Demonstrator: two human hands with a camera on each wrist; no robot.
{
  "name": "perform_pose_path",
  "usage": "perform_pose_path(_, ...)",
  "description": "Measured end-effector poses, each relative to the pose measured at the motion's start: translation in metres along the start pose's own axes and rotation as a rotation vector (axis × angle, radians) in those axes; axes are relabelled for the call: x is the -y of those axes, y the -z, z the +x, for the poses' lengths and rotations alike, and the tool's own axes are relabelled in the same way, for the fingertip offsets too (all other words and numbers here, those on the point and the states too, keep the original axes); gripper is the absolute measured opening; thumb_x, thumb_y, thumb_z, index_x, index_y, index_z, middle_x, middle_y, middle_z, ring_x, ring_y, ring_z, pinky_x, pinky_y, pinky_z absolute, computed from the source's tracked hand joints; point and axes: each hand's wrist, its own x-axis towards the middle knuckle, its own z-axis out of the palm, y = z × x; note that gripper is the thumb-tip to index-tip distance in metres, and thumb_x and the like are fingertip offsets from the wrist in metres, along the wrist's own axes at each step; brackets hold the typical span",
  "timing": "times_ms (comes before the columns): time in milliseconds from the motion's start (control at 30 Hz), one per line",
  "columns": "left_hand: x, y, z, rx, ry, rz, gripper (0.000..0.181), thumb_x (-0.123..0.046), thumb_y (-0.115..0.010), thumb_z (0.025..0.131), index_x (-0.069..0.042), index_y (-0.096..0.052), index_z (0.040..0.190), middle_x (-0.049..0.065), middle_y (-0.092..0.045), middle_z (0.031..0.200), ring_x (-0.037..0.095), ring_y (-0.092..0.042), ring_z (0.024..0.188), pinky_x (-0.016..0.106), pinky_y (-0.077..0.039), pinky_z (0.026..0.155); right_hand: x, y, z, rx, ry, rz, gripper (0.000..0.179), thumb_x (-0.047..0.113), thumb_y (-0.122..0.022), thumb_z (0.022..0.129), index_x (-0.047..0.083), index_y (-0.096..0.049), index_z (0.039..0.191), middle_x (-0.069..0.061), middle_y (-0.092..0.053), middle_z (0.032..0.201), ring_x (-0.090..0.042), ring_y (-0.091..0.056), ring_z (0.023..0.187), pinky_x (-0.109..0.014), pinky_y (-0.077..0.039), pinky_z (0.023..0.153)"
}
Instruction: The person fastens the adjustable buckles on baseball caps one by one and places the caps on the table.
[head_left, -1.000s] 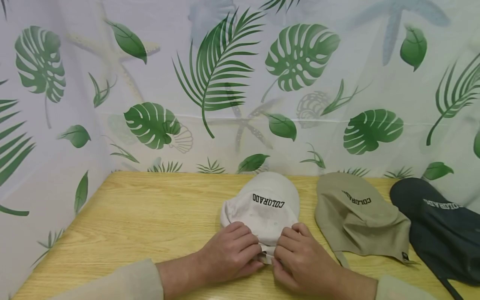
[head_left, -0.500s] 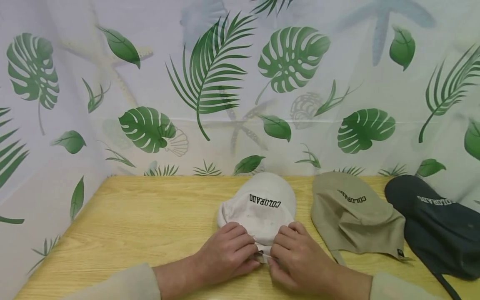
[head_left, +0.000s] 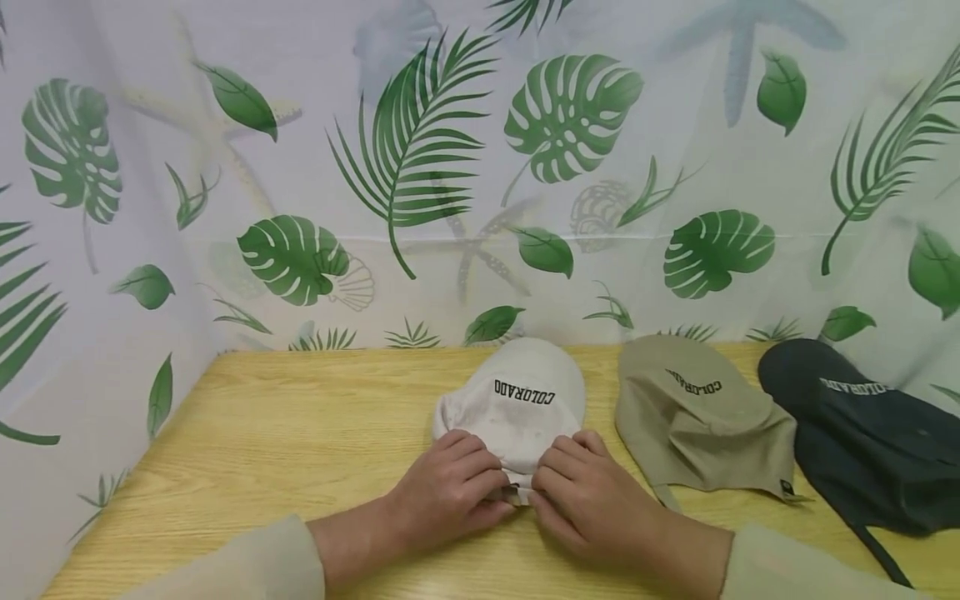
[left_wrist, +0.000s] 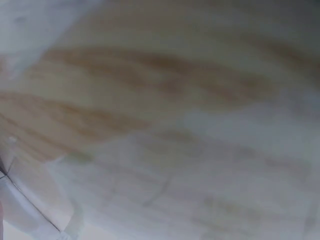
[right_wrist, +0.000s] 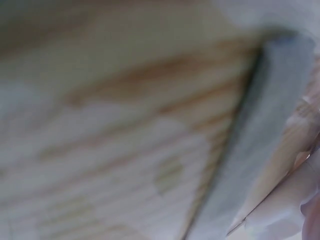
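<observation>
A white cap [head_left: 517, 417] lies on the table, its rounded brim toward the back wall. Black COLORADO lettering on it appears upside down. My left hand [head_left: 453, 492] grips the near edge on the left side, fingers curled over the fabric. On the other side my right hand [head_left: 588, 496] holds the same edge, its fingers bent over it. A small part of the strap [head_left: 519, 493] shows in the gap between the hands; the fingertips underneath are hidden. Both wrist views are blurred and show mostly wood grain.
A tan cap [head_left: 705, 433] lies just right of the white one, and a black cap [head_left: 877, 450] beyond it, its strap trailing toward the front. The wooden table [head_left: 285, 433] meets a leaf-patterned cloth [head_left: 337, 167] at the back and left.
The head view has shifted slightly, so the caps and hands appear a little farther left and higher. Both hands keep their hold on the white cap, with little other visible movement.
</observation>
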Motion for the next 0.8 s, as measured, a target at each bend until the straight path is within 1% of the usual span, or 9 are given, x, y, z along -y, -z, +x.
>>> perform_pose_path(133, 0.0012, 0.0003, -0.0026, 0.002, 0.022, -0.012, 0.019, -0.034, -0.079, 0.081, -0.017, -0.071, 0.083, -0.008, -0.067, 0.084, 0.01, -0.06, 0.081, 0.026, -0.048, 0.083, 0.001, -0.0019, 0.0013, 0.041, -0.033, -0.004, 0.012, 0.022, -0.056, 0.093, 0.021, -0.059, 0.081, 0.011, -0.054, 0.082, -0.01, -0.047, 0.078, -0.031, -0.032, 0.081)
perform_pose_path(267, -0.0038, -0.0007, -0.0064, -0.001, 0.031, -0.038, 0.019, -0.034, -0.08, 0.081, -0.017, -0.071, 0.083, -0.008, -0.066, 0.084, 0.01, -0.059, 0.081, 0.025, -0.048, 0.081, 0.0062, -0.0022, -0.0024, 0.066, -0.059, -0.005, 0.013, 0.023, -0.057, 0.093, 0.022, -0.058, 0.08, 0.012, -0.053, 0.081, -0.008, -0.047, 0.077, -0.03, -0.032, 0.081)
perform_pose_path(367, -0.0074, -0.0022, -0.009, -0.006, 0.045, -0.052, 0.018, -0.033, -0.079, 0.081, -0.017, -0.071, 0.083, -0.008, -0.066, 0.084, 0.009, -0.059, 0.081, 0.025, -0.047, 0.081, 0.0079, -0.0039, -0.0053, 0.029, -0.057, -0.011, 0.012, 0.021, -0.058, 0.091, 0.022, -0.058, 0.079, 0.012, -0.052, 0.079, -0.008, -0.046, 0.075, -0.029, -0.032, 0.079)
perform_pose_path(467, -0.0079, -0.0027, -0.0091, -0.011, 0.053, -0.058, 0.018, -0.033, -0.08, 0.081, -0.017, -0.071, 0.083, -0.009, -0.066, 0.084, 0.009, -0.059, 0.08, 0.024, -0.047, 0.081, 0.0061, -0.0059, -0.007, 0.004, -0.058, -0.028, 0.013, 0.021, -0.056, 0.09, 0.022, -0.057, 0.077, 0.012, -0.05, 0.077, -0.008, -0.044, 0.074, -0.029, -0.031, 0.078)
perform_pose_path(600, -0.0049, -0.0019, -0.0066, -0.006, 0.042, -0.05, 0.017, -0.033, -0.079, 0.081, -0.017, -0.072, 0.084, -0.008, -0.066, 0.084, 0.01, -0.059, 0.081, 0.025, -0.047, 0.081, 0.0024, -0.0059, -0.0062, 0.007, -0.061, -0.043, 0.014, 0.022, -0.053, 0.091, 0.021, -0.056, 0.077, 0.011, -0.049, 0.077, -0.009, -0.045, 0.073, -0.029, -0.031, 0.078)
perform_pose_path(800, 0.0009, -0.0015, -0.0032, 0.012, 0.03, -0.026, 0.018, -0.034, -0.077, 0.083, -0.017, -0.073, 0.085, -0.009, -0.067, 0.085, 0.01, -0.059, 0.082, 0.026, -0.047, 0.082, -0.0017, -0.0054, -0.0012, -0.041, -0.041, -0.056, 0.013, 0.021, -0.053, 0.087, 0.02, -0.055, 0.075, 0.01, -0.049, 0.075, -0.009, -0.045, 0.072, -0.029, -0.033, 0.077)
